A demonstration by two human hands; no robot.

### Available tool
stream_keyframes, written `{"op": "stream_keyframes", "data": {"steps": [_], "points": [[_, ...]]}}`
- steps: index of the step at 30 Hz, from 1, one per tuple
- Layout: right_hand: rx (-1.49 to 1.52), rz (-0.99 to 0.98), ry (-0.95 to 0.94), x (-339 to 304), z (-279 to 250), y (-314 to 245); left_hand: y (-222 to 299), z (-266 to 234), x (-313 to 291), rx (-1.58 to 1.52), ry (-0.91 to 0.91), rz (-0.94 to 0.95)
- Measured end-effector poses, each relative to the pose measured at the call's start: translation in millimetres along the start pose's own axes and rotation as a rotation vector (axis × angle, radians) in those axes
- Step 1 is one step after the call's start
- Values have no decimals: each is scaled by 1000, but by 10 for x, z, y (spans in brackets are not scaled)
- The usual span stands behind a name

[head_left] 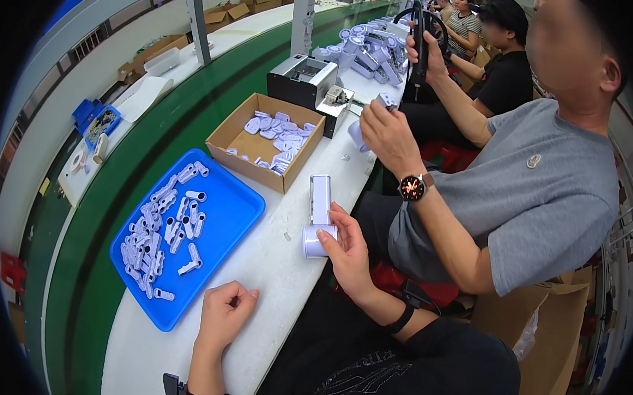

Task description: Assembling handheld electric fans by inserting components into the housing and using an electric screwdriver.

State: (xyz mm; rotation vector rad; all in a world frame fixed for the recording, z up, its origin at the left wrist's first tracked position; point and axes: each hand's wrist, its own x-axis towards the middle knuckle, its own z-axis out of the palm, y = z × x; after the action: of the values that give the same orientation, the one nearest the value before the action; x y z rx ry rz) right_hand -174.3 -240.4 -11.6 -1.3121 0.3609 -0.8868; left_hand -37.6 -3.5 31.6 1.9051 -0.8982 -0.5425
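Observation:
My right hand (346, 252) is closed round the round end of a white plastic housing (319, 205). This housing has a drum-shaped base and a long rectangular arm that points away from me, and it is held at the white table's (285, 267) right edge. Curled into a loose fist, my left hand (228, 312) rests on the table with nothing visible in it. Beside that fist lies a blue tray (222, 246), holding many small white parts (145, 243), some with dark round ends.
Beyond the tray stands a cardboard box (250, 170) of white flat pieces, then a black-and-silver machine (304, 80) and a heap of white housings (369, 48). At my right, a co-worker (543, 179) holds a black power screwdriver (419, 54) and a white part. A green conveyor belt (160, 131) runs along the left.

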Motion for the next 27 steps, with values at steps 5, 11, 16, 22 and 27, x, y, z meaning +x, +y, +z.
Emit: {"op": "stream_keyframes", "data": {"steps": [5, 11, 16, 22, 27], "points": [[-114, -130, -30, -16, 66, 20, 15, -13, 9, 30, -9, -5], [-287, -271, -207, -84, 404, -175, 0, 7, 12, -41, -9, -73], [-244, -420, -356, -98, 815, -308, -134, 15, -27, -95, 62, -35], [-348, -654, -363, -97, 695, -289, -25, 32, 71, -677, 197, 148], [-264, -731, -490, -390, 874, -240, 297, -32, -18, -821, 258, -18]]}}
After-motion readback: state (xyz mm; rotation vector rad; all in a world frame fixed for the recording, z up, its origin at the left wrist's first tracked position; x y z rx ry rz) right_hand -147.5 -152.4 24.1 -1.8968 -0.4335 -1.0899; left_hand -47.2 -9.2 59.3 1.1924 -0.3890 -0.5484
